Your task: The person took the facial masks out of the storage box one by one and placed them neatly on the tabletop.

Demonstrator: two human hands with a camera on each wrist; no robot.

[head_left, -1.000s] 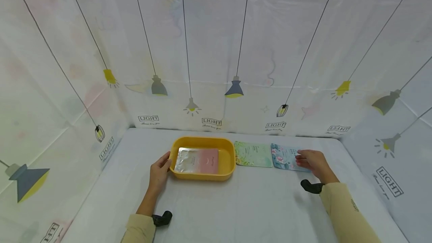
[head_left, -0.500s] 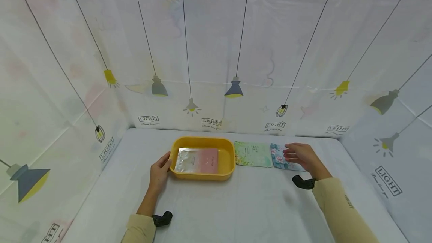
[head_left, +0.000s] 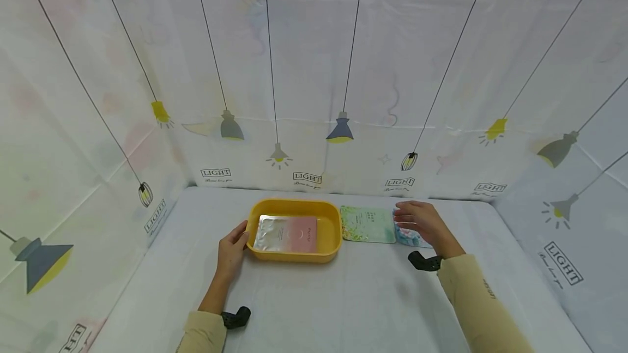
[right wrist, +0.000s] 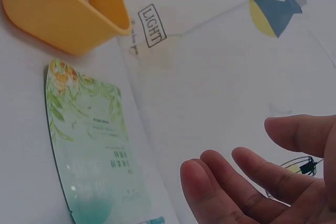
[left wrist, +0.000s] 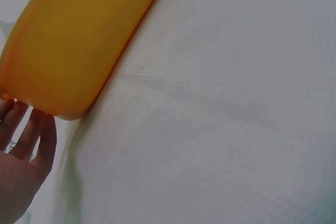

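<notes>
My left hand (head_left: pixel 230 254) rests at the left end of a yellow plastic basin (head_left: pixel 294 256). Its spread, fairly straight fingers touch the basin's (left wrist: pixel 79 40) outer wall in the left wrist view. Inside the basin lies a silver and pink sachet (head_left: pixel 287 233). Above a blue floral sachet (head_left: pixel 412 237), my right hand (head_left: pixel 424 222) hovers with relaxed fingers and holds nothing; it hides part of that sachet. Between basin and blue sachet lies a green floral sachet (head_left: pixel 368 225), seen also in the right wrist view as a green sachet (right wrist: pixel 94 140) left of the right hand (right wrist: pixel 268 182).
All of this stands on a white-covered table (head_left: pixel 343 304). A white curtain (head_left: pixel 304 70) printed with hanging lamps encloses the back and both sides, close behind the basin and sachets.
My right hand has moved left and slightly away from me, from the blue sachet's right part to over its upper left part. The left hand, basin and sachets have stayed put.
</notes>
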